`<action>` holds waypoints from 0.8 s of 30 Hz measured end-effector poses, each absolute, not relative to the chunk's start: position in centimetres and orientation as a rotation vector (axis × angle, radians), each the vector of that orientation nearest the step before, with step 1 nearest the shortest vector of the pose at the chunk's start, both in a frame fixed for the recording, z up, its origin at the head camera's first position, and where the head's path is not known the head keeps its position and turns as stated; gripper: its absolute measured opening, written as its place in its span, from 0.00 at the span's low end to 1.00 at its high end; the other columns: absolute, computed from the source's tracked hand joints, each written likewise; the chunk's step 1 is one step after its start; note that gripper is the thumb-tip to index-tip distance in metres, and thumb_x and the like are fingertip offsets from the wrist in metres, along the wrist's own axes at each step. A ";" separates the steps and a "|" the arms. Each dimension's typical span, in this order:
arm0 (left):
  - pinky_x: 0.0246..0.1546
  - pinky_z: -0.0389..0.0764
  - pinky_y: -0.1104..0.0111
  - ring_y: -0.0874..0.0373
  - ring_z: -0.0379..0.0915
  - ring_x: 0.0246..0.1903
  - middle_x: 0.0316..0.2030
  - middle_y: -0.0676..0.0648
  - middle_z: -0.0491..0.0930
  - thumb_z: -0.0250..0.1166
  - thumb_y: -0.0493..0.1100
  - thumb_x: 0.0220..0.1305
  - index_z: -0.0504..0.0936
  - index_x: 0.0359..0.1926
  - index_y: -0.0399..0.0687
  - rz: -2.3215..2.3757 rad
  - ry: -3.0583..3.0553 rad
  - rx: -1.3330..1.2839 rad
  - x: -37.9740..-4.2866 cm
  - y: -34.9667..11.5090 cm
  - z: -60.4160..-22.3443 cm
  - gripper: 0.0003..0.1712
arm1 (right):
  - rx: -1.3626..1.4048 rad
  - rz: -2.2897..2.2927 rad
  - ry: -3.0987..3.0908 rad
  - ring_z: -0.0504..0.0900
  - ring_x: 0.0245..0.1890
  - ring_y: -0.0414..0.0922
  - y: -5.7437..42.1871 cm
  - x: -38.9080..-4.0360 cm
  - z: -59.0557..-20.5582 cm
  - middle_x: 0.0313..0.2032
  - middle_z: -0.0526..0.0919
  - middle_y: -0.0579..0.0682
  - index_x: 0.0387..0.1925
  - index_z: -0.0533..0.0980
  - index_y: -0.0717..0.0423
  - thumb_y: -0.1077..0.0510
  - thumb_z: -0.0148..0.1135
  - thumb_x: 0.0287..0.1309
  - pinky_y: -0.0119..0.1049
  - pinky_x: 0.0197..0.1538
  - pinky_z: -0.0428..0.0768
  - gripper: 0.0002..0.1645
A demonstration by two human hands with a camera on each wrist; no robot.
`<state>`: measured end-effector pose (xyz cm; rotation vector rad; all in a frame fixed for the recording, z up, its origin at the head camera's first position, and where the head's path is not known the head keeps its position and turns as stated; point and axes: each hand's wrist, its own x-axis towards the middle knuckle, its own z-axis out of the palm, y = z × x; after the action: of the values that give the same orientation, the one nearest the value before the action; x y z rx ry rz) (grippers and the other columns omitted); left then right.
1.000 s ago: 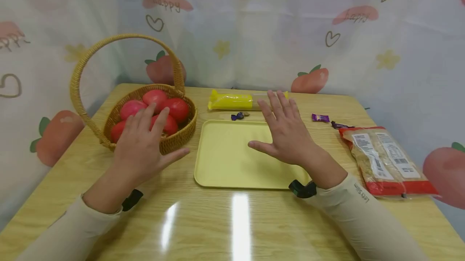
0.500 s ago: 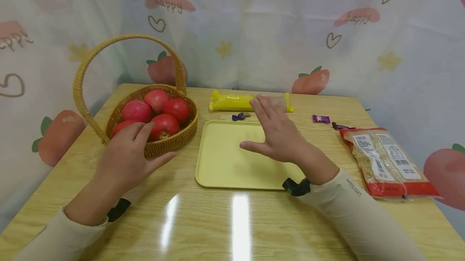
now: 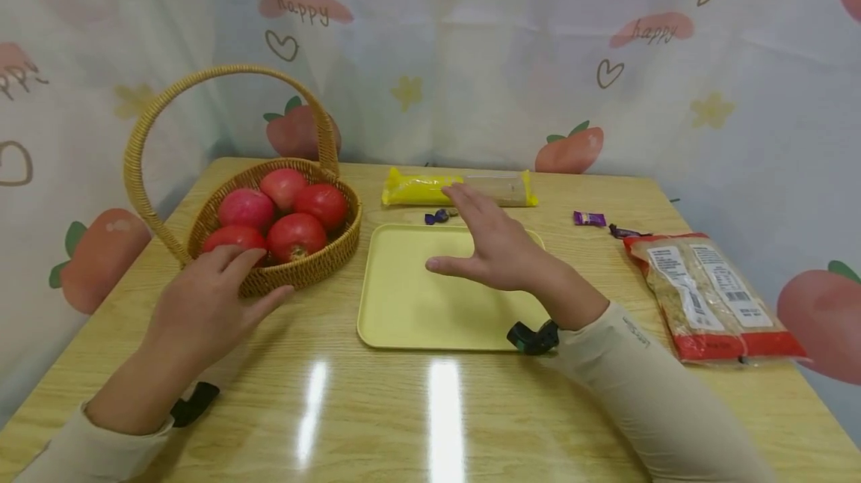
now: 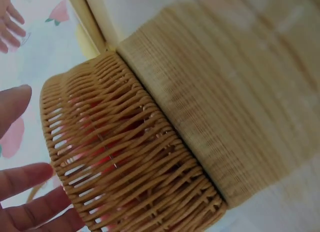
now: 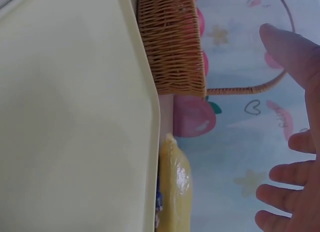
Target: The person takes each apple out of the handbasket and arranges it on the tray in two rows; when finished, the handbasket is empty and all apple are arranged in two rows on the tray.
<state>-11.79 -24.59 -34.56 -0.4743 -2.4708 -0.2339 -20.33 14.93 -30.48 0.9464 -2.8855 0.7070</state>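
My left hand point(image 3: 202, 311) is at the near left side of a wicker basket point(image 3: 323, 266) with a tall arched handle. Its fingers are loosely bent and hold nothing. In the left wrist view, fingertips point(image 4: 37, 174) overlap the basket's rim; whether they touch it I cannot tell. Several round red fruits point(image 3: 298, 236) lie inside the basket. Over a pale yellow tray point(image 3: 403, 311) hovers my right hand point(image 3: 501, 251), fingers extended and thumb spread apart. Nothing is in it, as the right wrist view also shows.
Behind the tray lies a long yellow package point(image 3: 424, 189), with a dark blue wrapped candy point(image 3: 439, 216) before it. A purple packet point(image 3: 589, 219) and a dark wrapped piece point(image 3: 628, 232) lie farther right, near a red-edged clear bag point(image 3: 713, 303). A printed curtain point(image 3: 498, 79) closes the back.
My left hand has drawn back and left from above the fruits to the basket's near side, its fingers bending. My right hand has drifted left over the tray. Basket, fruits and tray stay put.
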 end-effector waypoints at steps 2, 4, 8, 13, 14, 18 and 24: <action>0.32 0.82 0.42 0.36 0.82 0.36 0.43 0.35 0.83 0.50 0.82 0.65 0.84 0.52 0.38 -0.246 -2.484 -0.463 -11.7 -24.8 -34.6 0.51 | 0.964 0.746 -2.884 0.48 0.82 0.55 14.6 -20.5 -30.3 0.83 0.48 0.50 0.84 0.45 0.43 0.24 0.66 0.57 0.69 0.72 0.63 0.65; 0.32 0.82 0.42 0.36 0.82 0.38 0.44 0.35 0.83 0.40 0.84 0.65 0.84 0.52 0.38 -0.249 -2.495 -0.457 -11.7 -24.9 -34.6 0.55 | 0.984 0.782 -2.879 0.48 0.83 0.55 14.2 -20.7 -30.1 0.83 0.49 0.49 0.83 0.46 0.43 0.24 0.66 0.58 0.68 0.73 0.61 0.65; 0.32 0.83 0.42 0.37 0.82 0.40 0.44 0.35 0.83 0.41 0.80 0.68 0.84 0.50 0.39 -0.234 -2.508 -0.479 -11.7 -25.2 -34.5 0.51 | 1.031 0.831 -2.856 0.50 0.82 0.56 13.5 -21.1 -29.8 0.82 0.51 0.48 0.83 0.47 0.43 0.25 0.66 0.58 0.65 0.76 0.58 0.63; 0.33 0.84 0.43 0.39 0.81 0.41 0.44 0.36 0.83 0.78 0.52 0.58 0.84 0.48 0.38 -0.228 -2.480 -0.523 -11.7 -25.4 -34.6 0.25 | 1.060 0.888 -2.863 0.52 0.82 0.54 12.5 -21.5 -29.6 0.82 0.52 0.48 0.83 0.47 0.46 0.26 0.66 0.59 0.61 0.77 0.58 0.63; 0.32 0.84 0.44 0.39 0.81 0.41 0.43 0.36 0.83 0.80 0.46 0.53 0.84 0.47 0.38 -0.225 -2.472 -0.527 -11.7 -25.4 -34.6 0.24 | 1.059 0.908 -2.867 0.52 0.82 0.53 12.3 -21.6 -29.6 0.82 0.52 0.47 0.83 0.47 0.46 0.26 0.66 0.59 0.60 0.77 0.58 0.64; 0.28 0.84 0.46 0.41 0.81 0.36 0.39 0.38 0.82 0.81 0.40 0.47 0.84 0.43 0.38 -0.203 -2.449 -0.543 -11.7 -25.4 -34.5 0.23 | 1.075 0.971 -2.868 0.51 0.82 0.51 11.4 -22.1 -29.5 0.82 0.52 0.46 0.83 0.47 0.46 0.27 0.67 0.59 0.58 0.79 0.57 0.63; 0.27 0.83 0.48 0.44 0.80 0.34 0.36 0.40 0.82 0.80 0.38 0.46 0.84 0.42 0.39 -0.177 -2.423 -0.584 -11.7 -25.5 -34.6 0.20 | 1.113 1.020 -2.869 0.53 0.82 0.51 10.2 -22.9 -29.6 0.82 0.52 0.44 0.83 0.47 0.41 0.28 0.67 0.59 0.57 0.79 0.57 0.62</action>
<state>-11.75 -25.48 -34.59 -0.5836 -2.4234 -0.1768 -22.91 10.19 -29.63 1.1128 -2.8689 1.0197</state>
